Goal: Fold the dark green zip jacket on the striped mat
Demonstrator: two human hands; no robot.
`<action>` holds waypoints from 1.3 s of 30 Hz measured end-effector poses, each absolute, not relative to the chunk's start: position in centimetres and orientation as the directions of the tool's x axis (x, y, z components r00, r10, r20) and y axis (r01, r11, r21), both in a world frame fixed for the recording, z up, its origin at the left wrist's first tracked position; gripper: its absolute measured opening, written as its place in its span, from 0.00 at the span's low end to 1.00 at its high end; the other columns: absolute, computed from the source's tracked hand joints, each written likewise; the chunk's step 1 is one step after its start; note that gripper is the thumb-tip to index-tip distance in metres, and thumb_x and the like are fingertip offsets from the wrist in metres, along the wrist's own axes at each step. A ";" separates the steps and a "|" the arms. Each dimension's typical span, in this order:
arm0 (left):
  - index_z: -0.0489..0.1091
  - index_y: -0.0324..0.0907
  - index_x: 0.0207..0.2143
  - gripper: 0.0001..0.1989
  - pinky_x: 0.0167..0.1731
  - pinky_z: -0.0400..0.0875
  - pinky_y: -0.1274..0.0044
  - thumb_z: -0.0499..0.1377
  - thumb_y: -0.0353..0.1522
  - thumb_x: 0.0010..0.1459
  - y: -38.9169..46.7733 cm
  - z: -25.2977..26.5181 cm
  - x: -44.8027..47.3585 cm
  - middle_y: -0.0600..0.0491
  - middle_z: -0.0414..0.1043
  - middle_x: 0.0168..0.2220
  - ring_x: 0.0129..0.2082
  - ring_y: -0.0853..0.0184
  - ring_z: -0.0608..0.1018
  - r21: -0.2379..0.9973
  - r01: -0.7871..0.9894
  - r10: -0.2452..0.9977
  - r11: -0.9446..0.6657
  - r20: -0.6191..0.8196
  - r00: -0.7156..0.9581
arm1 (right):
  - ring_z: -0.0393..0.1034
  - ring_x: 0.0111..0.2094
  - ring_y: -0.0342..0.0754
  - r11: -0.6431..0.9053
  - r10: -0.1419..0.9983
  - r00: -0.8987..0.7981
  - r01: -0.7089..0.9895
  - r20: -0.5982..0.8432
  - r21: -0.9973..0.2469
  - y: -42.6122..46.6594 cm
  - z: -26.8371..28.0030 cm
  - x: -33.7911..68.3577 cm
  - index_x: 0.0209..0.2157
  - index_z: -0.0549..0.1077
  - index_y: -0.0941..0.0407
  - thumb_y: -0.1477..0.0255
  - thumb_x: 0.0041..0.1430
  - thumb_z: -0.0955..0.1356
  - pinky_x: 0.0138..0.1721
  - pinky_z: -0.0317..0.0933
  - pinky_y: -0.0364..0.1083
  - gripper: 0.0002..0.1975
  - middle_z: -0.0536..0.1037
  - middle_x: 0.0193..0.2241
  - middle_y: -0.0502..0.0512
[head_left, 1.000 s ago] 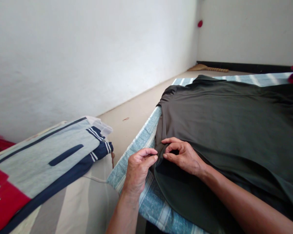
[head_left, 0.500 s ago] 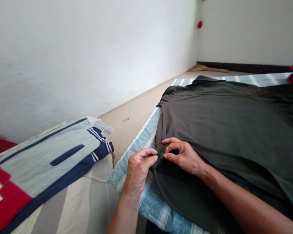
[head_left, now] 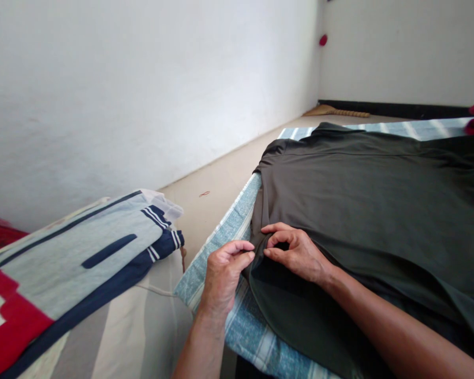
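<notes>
Left hand (head_left: 223, 271) and right hand (head_left: 300, 255), head view: each pinches the near edge of one dark shirt (head_left: 379, 200).
Shirt lies spread on one striped cloth (head_left: 231, 216), beyond and rightward of both hands, length running away; right hand nearer its middle. One grey jacket (head_left: 71, 263), well apart, left.

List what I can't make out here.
Head view:
Dark garment: part beneath the right hand, covered by it; right side, cut off by the right edge.
Gray jacket: left part, cut off by the left edge.
Thin loop on the floor: too small to identify.
</notes>
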State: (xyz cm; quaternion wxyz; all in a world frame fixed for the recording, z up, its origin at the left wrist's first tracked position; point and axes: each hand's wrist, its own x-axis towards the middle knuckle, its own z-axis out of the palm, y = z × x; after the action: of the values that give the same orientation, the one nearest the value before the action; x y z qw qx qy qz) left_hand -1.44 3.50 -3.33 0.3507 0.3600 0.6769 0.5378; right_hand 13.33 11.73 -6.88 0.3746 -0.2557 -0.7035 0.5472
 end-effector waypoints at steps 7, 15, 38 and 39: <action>0.76 0.40 0.26 0.07 0.30 0.63 0.80 0.65 0.30 0.39 3.4 -3.3 -1.4 0.56 0.74 0.24 0.26 0.70 0.71 0.977 0.135 0.863 0.163 -0.075 -0.499 | 0.68 0.47 0.48 0.290 0.771 -0.580 -0.047 0.263 -0.956 11.7 -7.0 13.3 0.24 0.73 0.55 0.71 0.50 0.70 0.48 0.58 0.47 0.04 0.73 0.46 0.55; 0.76 0.40 0.26 0.06 0.30 0.63 0.80 0.65 0.29 0.39 3.4 -3.1 -1.3 0.56 0.74 0.24 0.26 0.71 0.71 0.978 0.119 0.859 0.170 -0.088 -0.504 | 0.68 0.47 0.48 0.287 0.772 -0.583 -0.037 0.254 -0.957 11.7 -6.9 13.4 0.24 0.74 0.55 0.72 0.50 0.70 0.48 0.58 0.47 0.04 0.73 0.46 0.55; 0.75 0.39 0.26 0.10 0.26 0.65 0.81 0.67 0.30 0.37 3.3 -2.8 -1.1 0.58 0.72 0.21 0.23 0.72 0.71 0.981 0.060 0.858 0.186 -0.132 -0.497 | 0.70 0.41 0.47 0.466 0.773 -0.547 0.145 0.322 -0.873 12.0 -5.2 13.8 0.25 0.73 0.55 0.73 0.54 0.65 0.44 0.61 0.46 0.07 0.76 0.38 0.55; 0.75 0.39 0.27 0.10 0.27 0.65 0.81 0.67 0.30 0.37 3.3 -2.8 -1.2 0.58 0.72 0.21 0.23 0.72 0.72 0.982 0.059 0.860 0.179 -0.127 -0.494 | 0.70 0.41 0.47 0.506 0.769 -0.544 0.195 0.337 -0.840 12.0 -5.0 14.0 0.26 0.74 0.54 0.73 0.54 0.65 0.44 0.61 0.46 0.07 0.76 0.37 0.55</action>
State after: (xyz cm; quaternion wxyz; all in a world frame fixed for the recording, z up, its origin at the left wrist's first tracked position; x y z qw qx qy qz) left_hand -1.19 3.25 -2.80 0.3696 0.3413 0.6730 0.5422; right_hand 13.96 12.04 -5.05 0.3667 -0.3061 -0.7866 0.3914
